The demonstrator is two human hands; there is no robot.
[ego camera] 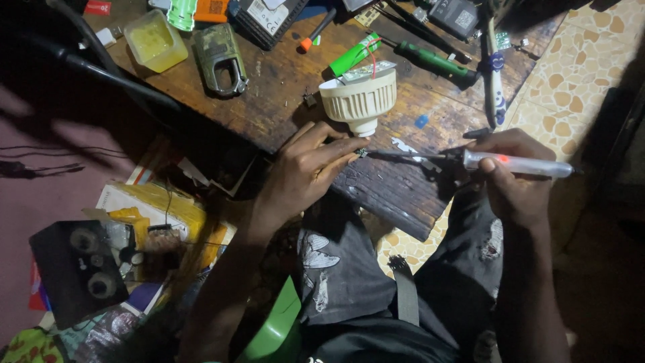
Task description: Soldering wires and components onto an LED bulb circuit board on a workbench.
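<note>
Presently: soldering iron [517,163] clenched in right hand [514,178], long axis level, tip pointing left onto small part [361,153] pinched by left hand [306,171] at desk [396,195] edge, just below white lamp housing [358,101].

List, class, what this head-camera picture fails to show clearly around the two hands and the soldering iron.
- Small part pinched at the left hand fingertips: too small to identify.
- Soldering iron handle middle: covered by the right hand.
- Inside of the white bulb housing: turned away from the camera.
- Objects along the wooden table far side: cut off by the top edge.
- Left background: too dark.
</note>
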